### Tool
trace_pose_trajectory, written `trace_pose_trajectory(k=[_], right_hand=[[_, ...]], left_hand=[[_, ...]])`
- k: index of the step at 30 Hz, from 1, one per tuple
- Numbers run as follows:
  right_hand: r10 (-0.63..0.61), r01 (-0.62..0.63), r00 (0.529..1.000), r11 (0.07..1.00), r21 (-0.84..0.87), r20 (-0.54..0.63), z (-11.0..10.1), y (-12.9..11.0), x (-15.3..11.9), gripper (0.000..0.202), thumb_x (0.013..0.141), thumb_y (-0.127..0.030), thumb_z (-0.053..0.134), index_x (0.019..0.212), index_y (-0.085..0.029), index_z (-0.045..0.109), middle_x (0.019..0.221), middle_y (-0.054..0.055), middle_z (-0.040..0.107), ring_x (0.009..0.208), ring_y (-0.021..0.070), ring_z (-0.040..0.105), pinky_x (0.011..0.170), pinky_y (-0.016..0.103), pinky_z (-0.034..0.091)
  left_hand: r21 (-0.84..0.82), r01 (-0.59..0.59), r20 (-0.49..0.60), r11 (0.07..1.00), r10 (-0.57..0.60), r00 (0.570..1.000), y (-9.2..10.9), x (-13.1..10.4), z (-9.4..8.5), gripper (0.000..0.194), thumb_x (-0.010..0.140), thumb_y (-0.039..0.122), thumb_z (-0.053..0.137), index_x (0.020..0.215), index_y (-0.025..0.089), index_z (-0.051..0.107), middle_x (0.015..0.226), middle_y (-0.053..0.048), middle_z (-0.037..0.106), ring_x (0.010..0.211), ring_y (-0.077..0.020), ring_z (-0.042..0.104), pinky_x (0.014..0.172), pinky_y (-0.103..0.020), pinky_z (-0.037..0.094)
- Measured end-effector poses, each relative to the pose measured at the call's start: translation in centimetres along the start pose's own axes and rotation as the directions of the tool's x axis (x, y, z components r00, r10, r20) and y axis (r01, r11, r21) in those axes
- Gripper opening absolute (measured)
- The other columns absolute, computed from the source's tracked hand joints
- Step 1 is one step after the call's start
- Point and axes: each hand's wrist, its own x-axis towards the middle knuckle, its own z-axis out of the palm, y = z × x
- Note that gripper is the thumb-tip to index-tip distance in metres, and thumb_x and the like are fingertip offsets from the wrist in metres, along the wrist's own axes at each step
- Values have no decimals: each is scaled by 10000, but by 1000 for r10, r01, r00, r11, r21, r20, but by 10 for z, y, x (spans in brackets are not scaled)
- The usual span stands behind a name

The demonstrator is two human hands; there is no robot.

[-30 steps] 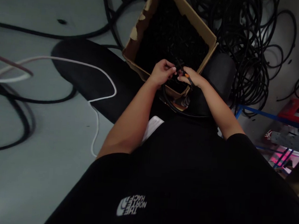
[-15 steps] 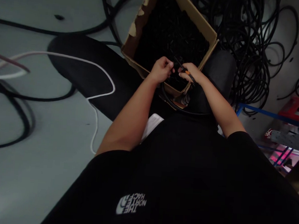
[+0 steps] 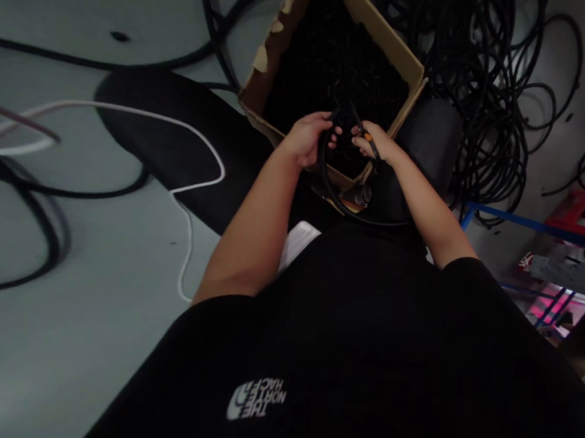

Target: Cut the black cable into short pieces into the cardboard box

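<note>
My left hand (image 3: 308,140) is closed round a black cable (image 3: 330,193), which bends up over the near side of an open cardboard box (image 3: 252,113). From there the cable curves back toward my lap. My right hand (image 3: 378,143), a little apart from the left, grips scissors (image 3: 368,137) with orange-and-black handles. Their dark tips point up and left over the box, close to the cable's upper part. Many short black pieces (image 3: 343,62) fill the box. Against that dark heap, the cable's end and the exact blade position are hard to make out.
Loops of black cable (image 3: 494,126) are heaped on the floor to the right. More black cable (image 3: 83,61) and a white cord (image 3: 154,116) run across the left. A blue frame (image 3: 537,226) and a red stool-like object (image 3: 580,216) stand at the far right.
My left hand has shifted slightly left, and a raised bend of the black cable now shows beside its fingers. My right hand stays nearly in place with the scissors.
</note>
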Motion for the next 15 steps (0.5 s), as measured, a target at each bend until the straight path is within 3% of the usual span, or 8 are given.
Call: trace_pose_trajectory(k=[3, 8, 11, 15], right_hand=[[-106, 105, 993, 994, 22, 57, -3, 6, 4, 205, 1060, -122, 744, 1228, -225, 686, 1167, 45, 793, 1100, 216, 773, 1059, 337, 714], [-222, 242, 953, 967, -81, 205, -12, 6, 4, 199, 994, -97, 751, 1120, -228, 671, 1161, 27, 781, 1165, 236, 738, 1192, 379, 651], [-258, 292, 942, 946, -143, 214, -13, 5, 4, 208, 976, -67, 740, 1091, -224, 667, 1096, 3, 751, 1092, 216, 713, 1136, 342, 624], [-184, 213, 961, 969, -125, 207, -9, 2, -1, 206, 1016, -63, 706, 1041, -245, 614, 953, -31, 683, 909, 179, 670, 937, 286, 593]], left_hand=[[-11, -18, -9, 1000, 18, 1000, 11, -10, -4, 276, 1075, 365, 960, 1108, 274, 702, 905, -35, 747, 775, -208, 696, 686, -319, 584], [91, -36, 7, 995, 36, 999, 14, -21, 4, 444, 1081, 380, 1031, 987, 274, 610, 865, -44, 740, 785, -206, 697, 756, -337, 591], [127, -26, 1, 992, 26, 1000, 8, -21, 11, 429, 1069, 303, 1022, 975, 264, 605, 844, -24, 708, 745, -186, 679, 742, -314, 577], [122, -38, -18, 992, 41, 999, 3, -15, 13, 405, 1043, 281, 1029, 949, 246, 636, 844, -20, 731, 686, -147, 630, 652, -258, 511]])
